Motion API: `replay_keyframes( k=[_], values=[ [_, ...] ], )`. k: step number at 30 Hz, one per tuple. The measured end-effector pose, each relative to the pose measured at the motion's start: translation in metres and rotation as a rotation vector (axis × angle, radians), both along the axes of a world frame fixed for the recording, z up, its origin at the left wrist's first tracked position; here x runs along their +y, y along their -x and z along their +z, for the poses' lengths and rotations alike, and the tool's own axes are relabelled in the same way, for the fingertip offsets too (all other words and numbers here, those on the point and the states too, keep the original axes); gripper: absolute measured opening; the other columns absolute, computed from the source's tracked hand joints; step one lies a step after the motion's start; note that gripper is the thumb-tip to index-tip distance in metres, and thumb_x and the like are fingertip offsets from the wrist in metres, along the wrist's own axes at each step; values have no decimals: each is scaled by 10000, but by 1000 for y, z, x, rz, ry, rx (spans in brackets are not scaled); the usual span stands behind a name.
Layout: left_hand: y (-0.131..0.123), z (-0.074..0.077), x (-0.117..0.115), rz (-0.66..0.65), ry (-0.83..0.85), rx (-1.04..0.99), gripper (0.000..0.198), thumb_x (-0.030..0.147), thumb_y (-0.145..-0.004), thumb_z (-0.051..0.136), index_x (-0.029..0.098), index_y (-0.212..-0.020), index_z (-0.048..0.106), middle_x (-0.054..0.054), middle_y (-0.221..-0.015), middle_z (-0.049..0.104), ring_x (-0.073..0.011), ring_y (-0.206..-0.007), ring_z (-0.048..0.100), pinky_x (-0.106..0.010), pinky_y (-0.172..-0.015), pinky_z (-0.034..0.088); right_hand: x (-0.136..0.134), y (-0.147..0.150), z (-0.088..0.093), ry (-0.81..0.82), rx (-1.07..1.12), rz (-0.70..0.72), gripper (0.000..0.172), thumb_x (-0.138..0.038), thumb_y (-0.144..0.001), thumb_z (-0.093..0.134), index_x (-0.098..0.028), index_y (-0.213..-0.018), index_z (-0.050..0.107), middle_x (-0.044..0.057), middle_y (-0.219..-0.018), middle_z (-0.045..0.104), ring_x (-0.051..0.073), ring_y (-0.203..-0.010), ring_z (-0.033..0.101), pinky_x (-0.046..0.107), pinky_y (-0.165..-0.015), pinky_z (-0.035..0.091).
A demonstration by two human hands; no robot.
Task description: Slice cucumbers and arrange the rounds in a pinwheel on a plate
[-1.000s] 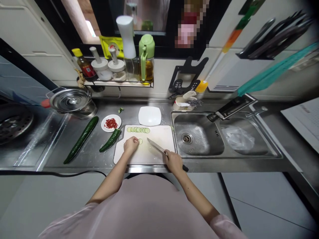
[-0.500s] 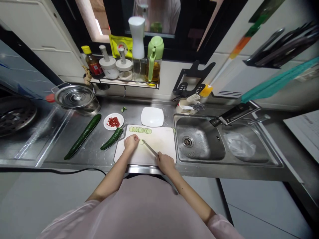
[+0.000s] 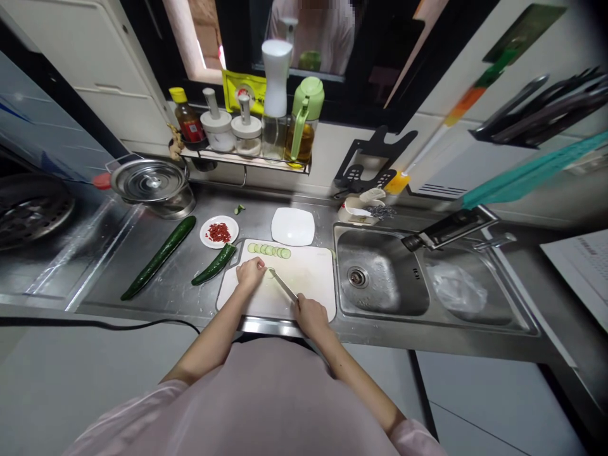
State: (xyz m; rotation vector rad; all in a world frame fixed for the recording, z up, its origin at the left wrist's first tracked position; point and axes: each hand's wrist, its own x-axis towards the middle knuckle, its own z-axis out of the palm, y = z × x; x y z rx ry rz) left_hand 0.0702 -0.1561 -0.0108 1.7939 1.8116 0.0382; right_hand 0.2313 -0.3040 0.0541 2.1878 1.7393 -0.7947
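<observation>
On the white cutting board (image 3: 304,278), a row of round cucumber slices (image 3: 268,251) lies overlapping along the far edge. My right hand (image 3: 311,316) is wrapped round the handle of a knife (image 3: 284,285), its blade slanting away to the left. By the blade's tip is a small pale-green cucumber piece (image 3: 270,272). Close to that tip, my left hand (image 3: 250,273) has its fingers drawn together; what they hold, if anything, is hidden. A cut length of cucumber (image 3: 213,265) rests just left of the board, and a whole cucumber (image 3: 159,258) lies farther left.
Behind the board are a small plate of chopped red pieces (image 3: 219,232) and a white square dish (image 3: 293,227). A steel sink (image 3: 380,285) adjoins on the right. A lidded pot (image 3: 151,183) stands back left, below a rack (image 3: 247,159) of bottles and jars.
The camera view has tilted and shifted slightly. My right hand and the knife have moved a little to the left, while my left hand stays nearly in place.
</observation>
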Motion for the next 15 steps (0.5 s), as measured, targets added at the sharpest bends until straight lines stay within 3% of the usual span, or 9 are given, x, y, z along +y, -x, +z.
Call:
replay_keyframes(
  k=[15],
  values=[
    [1,-1,1,-2,10,-3,163,381,-804,568,289,-917,641,7,-971,723,-215,-992,615,-346,-871,363,7,3,-6,62,-10,96,296,-127,-917,334,-180,-1129,534,136,-978,691,243,-947,653,305,-723,410]
  ],
)
